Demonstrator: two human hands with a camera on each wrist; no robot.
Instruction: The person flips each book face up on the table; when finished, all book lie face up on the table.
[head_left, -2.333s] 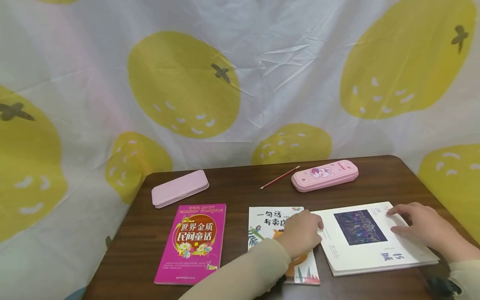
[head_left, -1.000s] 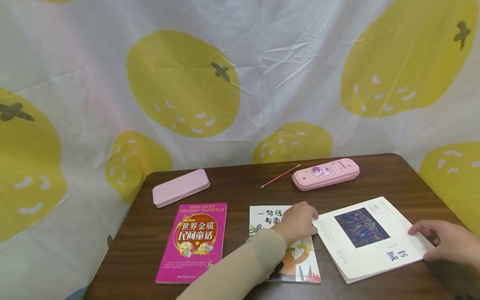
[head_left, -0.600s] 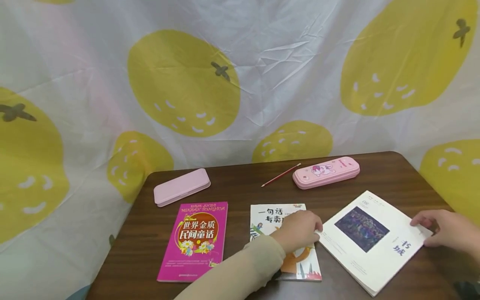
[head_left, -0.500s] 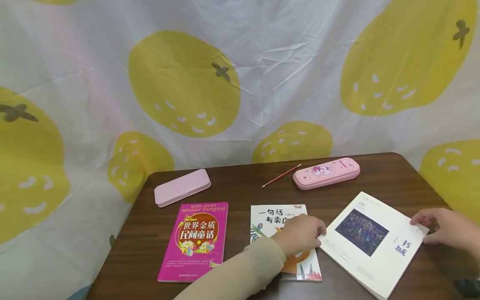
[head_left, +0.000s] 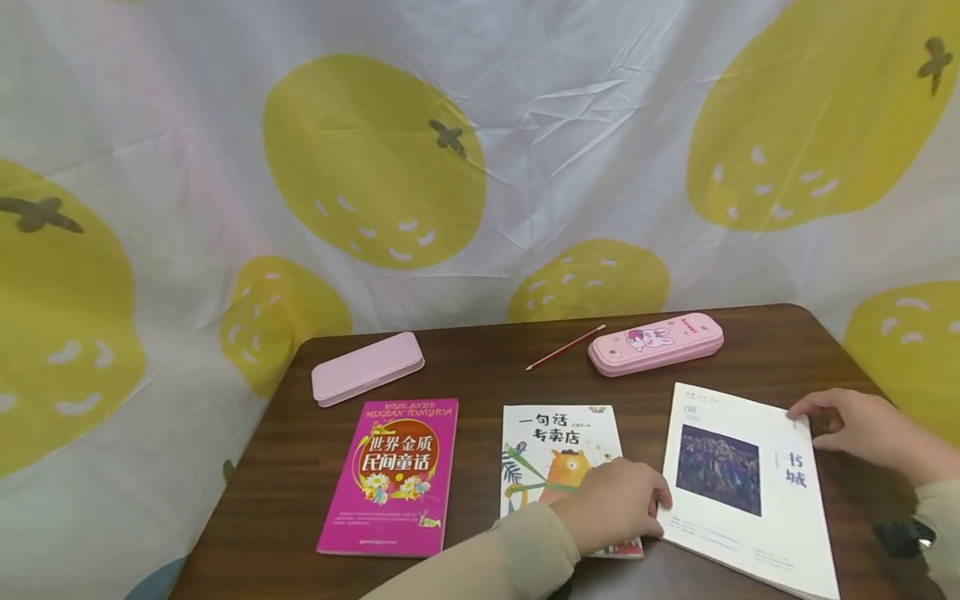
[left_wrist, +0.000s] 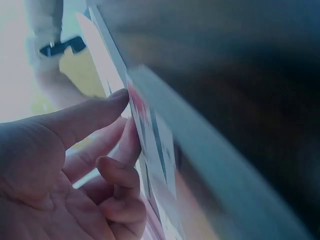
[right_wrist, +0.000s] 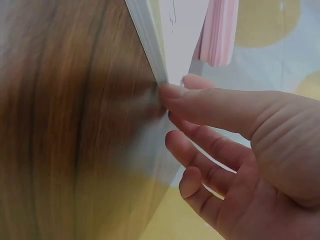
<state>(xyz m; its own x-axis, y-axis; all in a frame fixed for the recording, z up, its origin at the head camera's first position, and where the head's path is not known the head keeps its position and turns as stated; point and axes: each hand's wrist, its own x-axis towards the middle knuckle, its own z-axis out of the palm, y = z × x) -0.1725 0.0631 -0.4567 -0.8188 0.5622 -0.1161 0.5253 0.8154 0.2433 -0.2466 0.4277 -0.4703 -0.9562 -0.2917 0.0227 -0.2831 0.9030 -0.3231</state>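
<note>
A white book with a dark picture on its cover lies at the right of the table, slightly turned. My left hand holds its left edge between thumb and curled fingers, overlapping the lower part of a picture book with an orange animal. At the white book's upper right edge, my right hand grips with thumb and fingertips. In the right wrist view the thumb meets the book's edge while the other fingers curl loosely below. The left wrist view shows my left thumb close to the book edges.
A magenta book lies to the left on the brown table. Behind are a plain pink case, a red pencil and a pink rabbit pencil case. A curtain with yellow fruit hangs beyond.
The white book has turned from lying slanted to nearly upright. My left hand has come down toward the near side along its edge; my right hand has moved up and left.
</note>
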